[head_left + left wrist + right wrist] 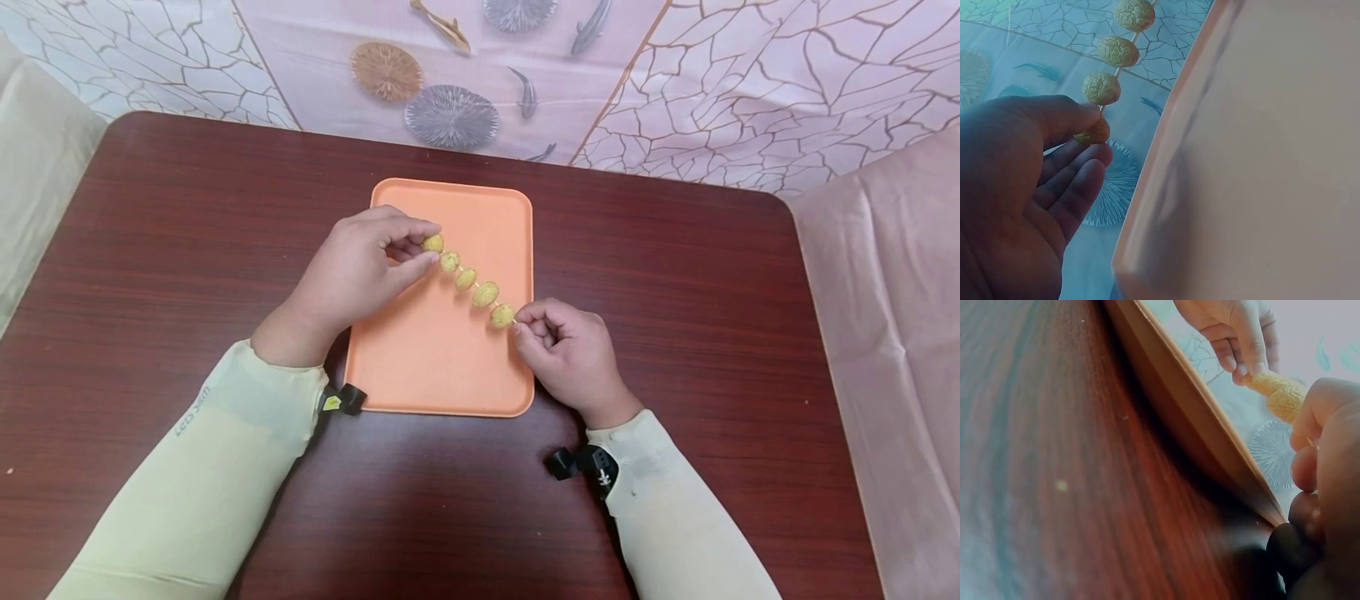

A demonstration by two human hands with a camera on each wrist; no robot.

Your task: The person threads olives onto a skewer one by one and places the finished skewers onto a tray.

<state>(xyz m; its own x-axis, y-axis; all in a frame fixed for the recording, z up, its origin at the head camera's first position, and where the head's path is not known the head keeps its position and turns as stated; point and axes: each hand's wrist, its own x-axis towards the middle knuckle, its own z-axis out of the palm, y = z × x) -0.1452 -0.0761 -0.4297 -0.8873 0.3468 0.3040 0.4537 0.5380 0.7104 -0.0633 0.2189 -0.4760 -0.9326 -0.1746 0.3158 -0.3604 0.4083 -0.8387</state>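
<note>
Several yellow, wrinkled balls are threaded in a row on a thin pale skewer, which slants above the orange tray. At the upper-left end, my left hand pinches the last ball between thumb and fingers. That end ball is partly covered by the thumb in the left wrist view. Thumb and forefinger of my right hand grip the bare lower end of the skewer, just beyond the ball nearest that hand. In the right wrist view, the curled fingers hide much of this grip.
The tray lies on a dark reddish-brown wooden table with rounded far corners. Behind the table hangs a patterned cloth with fish and round motifs. Pale fabric borders the right side.
</note>
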